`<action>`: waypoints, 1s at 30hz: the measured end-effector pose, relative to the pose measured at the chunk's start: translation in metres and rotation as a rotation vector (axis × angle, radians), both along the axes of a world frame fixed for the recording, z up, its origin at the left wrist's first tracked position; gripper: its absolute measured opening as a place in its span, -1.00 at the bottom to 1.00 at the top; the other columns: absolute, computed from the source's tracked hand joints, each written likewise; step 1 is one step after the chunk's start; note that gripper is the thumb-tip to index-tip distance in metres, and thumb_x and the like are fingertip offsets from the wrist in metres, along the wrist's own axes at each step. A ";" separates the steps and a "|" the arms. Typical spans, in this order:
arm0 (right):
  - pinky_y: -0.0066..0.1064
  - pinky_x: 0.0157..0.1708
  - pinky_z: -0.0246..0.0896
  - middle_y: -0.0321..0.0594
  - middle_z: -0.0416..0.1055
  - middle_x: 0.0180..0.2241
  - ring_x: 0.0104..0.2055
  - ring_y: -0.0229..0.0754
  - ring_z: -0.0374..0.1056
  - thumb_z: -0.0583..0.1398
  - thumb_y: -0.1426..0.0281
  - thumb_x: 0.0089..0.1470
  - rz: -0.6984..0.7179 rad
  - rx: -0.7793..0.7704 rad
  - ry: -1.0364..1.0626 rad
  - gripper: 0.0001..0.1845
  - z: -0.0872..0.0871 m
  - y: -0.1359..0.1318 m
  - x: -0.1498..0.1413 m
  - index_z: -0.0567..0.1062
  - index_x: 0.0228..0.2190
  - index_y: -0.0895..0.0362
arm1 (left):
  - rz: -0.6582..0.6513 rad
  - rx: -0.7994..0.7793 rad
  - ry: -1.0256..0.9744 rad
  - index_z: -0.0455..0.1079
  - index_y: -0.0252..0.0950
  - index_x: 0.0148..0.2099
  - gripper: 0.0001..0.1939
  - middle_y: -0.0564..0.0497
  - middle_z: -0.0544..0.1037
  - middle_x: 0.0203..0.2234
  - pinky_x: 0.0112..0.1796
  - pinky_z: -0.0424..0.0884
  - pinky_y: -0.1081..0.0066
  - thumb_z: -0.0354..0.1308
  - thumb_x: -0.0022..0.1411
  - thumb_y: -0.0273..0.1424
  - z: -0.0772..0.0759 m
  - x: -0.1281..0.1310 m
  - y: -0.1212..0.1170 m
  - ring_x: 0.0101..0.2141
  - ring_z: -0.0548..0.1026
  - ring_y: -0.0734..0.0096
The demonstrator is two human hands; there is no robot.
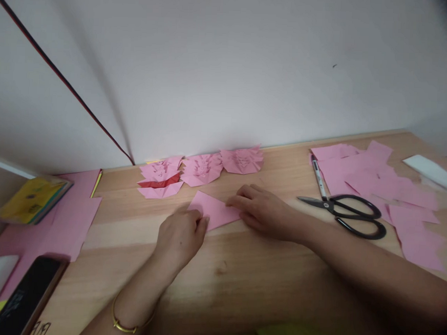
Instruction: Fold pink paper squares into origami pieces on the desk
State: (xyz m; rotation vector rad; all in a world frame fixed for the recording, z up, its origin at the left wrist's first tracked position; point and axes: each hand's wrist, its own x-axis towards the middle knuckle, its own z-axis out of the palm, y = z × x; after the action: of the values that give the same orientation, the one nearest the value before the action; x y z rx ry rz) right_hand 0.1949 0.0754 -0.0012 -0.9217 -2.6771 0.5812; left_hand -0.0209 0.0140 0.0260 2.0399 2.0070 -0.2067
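A folded piece of pink paper [215, 211] lies on the wooden table between my hands. My left hand [182, 234] grips its left side, the thumb on top and the other fingers curled under or behind it. At the paper's right corner, my right hand [262, 210] pinches the edge with thumb and forefinger. Just behind are several pleated pink paper shapes [202, 169] in a row along the wall, and one red piece [160, 181] sits among those at the left.
Black-handled scissors [327, 205] rest right of my right hand, touching a marker pen [318, 175]. Pink paper scraps [370, 170] spread beyond them. At left are a pink sheet [69, 221], a yellow packet [34, 197] and a dark phone-like object [28, 292]. A cable [65, 79] runs down the wall.
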 end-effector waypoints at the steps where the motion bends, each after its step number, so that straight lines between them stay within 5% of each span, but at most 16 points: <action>1: -0.30 -0.17 0.17 -0.09 0.31 -0.20 -0.19 -0.13 0.22 0.08 0.57 0.03 0.014 0.013 -0.008 -0.59 0.000 0.000 0.000 0.43 -0.07 0.08 | 0.002 0.000 0.001 0.37 -0.26 -0.44 -0.61 -0.03 0.46 -0.51 -0.48 0.06 0.39 -0.14 0.29 -0.19 0.000 0.000 0.000 -0.44 0.41 0.34; 11: -0.33 -0.22 0.15 -0.12 0.31 -0.27 -0.24 -0.15 0.19 0.08 0.52 0.09 0.059 0.087 -0.061 -0.56 -0.005 -0.001 0.001 0.43 -0.01 -0.02 | 0.014 0.018 0.018 0.35 -0.24 -0.42 -0.63 -0.03 0.47 -0.46 -0.47 0.10 0.41 -0.13 0.29 -0.19 -0.002 0.000 -0.002 -0.43 0.42 0.32; 15: -0.34 -0.23 0.16 -0.11 0.31 -0.28 -0.24 -0.15 0.20 0.07 0.52 0.10 0.067 0.090 -0.063 -0.56 -0.002 -0.001 0.000 0.44 -0.01 -0.02 | 0.011 0.093 -0.038 0.35 -0.23 -0.22 -0.75 0.00 0.48 -0.37 -0.45 0.14 0.43 -0.08 0.28 -0.22 -0.009 -0.003 -0.005 -0.38 0.42 0.36; 19: -0.33 -0.23 0.16 -0.11 0.32 -0.28 -0.24 -0.15 0.20 0.06 0.52 0.11 0.072 0.084 -0.063 -0.55 0.000 -0.001 0.000 0.42 0.01 -0.03 | -0.140 0.175 -0.042 0.21 -0.13 0.13 -0.64 -0.03 0.42 -0.20 -0.42 0.18 0.42 -0.11 0.30 -0.35 -0.014 -0.006 -0.007 -0.32 0.38 0.36; 27: -0.33 -0.20 0.14 -0.11 0.31 -0.28 -0.22 -0.15 0.19 0.06 0.48 0.13 0.078 0.074 -0.044 -0.61 -0.006 0.000 0.002 0.45 -0.03 0.00 | -0.580 0.327 -0.028 0.29 0.02 0.11 -0.60 -0.04 0.36 -0.32 -0.20 0.18 0.24 0.04 0.25 -0.42 -0.019 -0.010 -0.008 -0.23 0.23 0.23; 30: -0.33 -0.20 0.13 -0.10 0.30 -0.27 -0.23 -0.15 0.19 0.07 0.48 0.13 0.086 0.078 -0.040 -0.61 -0.007 0.001 0.002 0.45 -0.02 0.02 | -0.654 0.345 -0.057 0.27 0.01 0.14 -0.57 -0.02 0.33 -0.38 -0.19 0.19 0.23 0.05 0.24 -0.42 -0.023 -0.011 -0.008 -0.27 0.22 0.24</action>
State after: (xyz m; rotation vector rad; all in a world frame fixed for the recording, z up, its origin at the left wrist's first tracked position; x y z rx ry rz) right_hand 0.1971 0.0763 -0.0087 -0.8091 -2.7650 0.4765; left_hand -0.0323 0.0063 0.0028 2.8292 1.3437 0.0838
